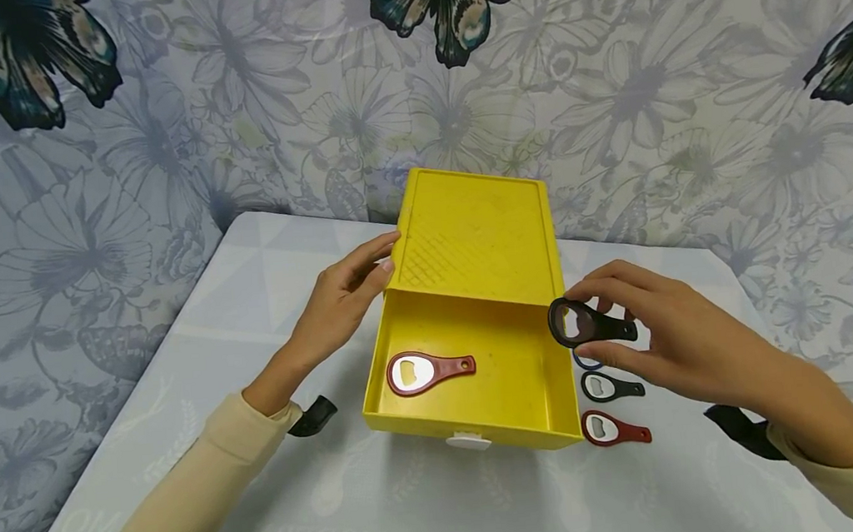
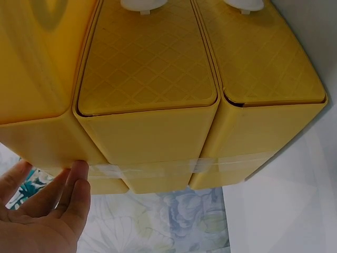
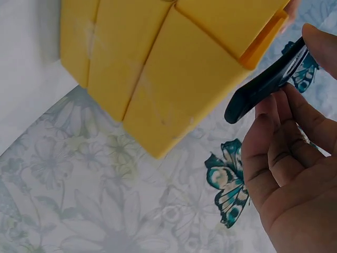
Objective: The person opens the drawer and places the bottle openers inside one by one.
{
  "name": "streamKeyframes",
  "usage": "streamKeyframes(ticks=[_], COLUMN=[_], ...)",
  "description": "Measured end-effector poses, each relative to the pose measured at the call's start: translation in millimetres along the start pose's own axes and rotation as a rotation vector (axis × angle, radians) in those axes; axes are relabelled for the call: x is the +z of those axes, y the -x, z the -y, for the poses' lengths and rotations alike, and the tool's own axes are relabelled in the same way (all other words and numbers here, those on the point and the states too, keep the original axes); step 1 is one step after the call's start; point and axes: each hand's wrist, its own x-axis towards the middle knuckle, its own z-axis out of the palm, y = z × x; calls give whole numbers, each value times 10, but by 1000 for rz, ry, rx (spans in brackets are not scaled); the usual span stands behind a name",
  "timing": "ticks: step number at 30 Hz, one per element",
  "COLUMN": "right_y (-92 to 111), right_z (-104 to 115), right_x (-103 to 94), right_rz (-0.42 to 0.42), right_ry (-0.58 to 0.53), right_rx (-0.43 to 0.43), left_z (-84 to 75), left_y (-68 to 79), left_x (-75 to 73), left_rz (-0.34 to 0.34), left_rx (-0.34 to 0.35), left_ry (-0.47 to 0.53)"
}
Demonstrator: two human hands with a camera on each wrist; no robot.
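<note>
Centrally, a person's two hands flank a yellow drawer box [image 1: 478, 237] with its top drawer [image 1: 514, 376] pulled out. The left hand [image 1: 342, 293] is loosely open, its fairly straight fingers resting against the box's left side and holding no small object. The right hand [image 1: 680, 338], back upward, reaches in from the other side and pinches a black bottle opener [image 1: 592, 325] between thumb and fingers, holding it in the air at the drawer's right edge. Both forearms wear cream sleeves [image 1: 234, 452].

The box stands on a table with a pale printed cover [image 1: 483, 512]. Behind hangs a grey-white floral backdrop [image 1: 256, 104] with large teal and black butterflies [image 1: 451, 5]. Clear tape [image 2: 152, 169] runs across the box's side, seen from the left wrist.

The held opener has a round, ring-shaped head pointing left and a short handle pointing right; from the right wrist it appears edge-on, dark and slim. A red opener with a silvery centre [image 1: 444, 369] lies in the drawer, toward its left. On the table just right of the drawer lie a second black opener [image 1: 618, 388] and, nearer the viewer, another red opener [image 1: 621, 429]. Beyond them a blue-rimmed piece [image 1: 589, 368], mostly hidden by the right hand, may be one more.
</note>
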Motion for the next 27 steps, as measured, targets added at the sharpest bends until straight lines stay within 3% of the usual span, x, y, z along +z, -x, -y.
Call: streamKeyframes(ticks=[10,27], right_y=[-164,-337], right_z=[93,188], right_x=[80,226], right_rz=[68,99], right_ry=[-1,-56], right_rx=[-101,-170], left_z=[-7,-6], left_y=[2,6], left_x=[3,-2], left_rz=[1,1], left_rx=[2,7], left_ry=[17,14])
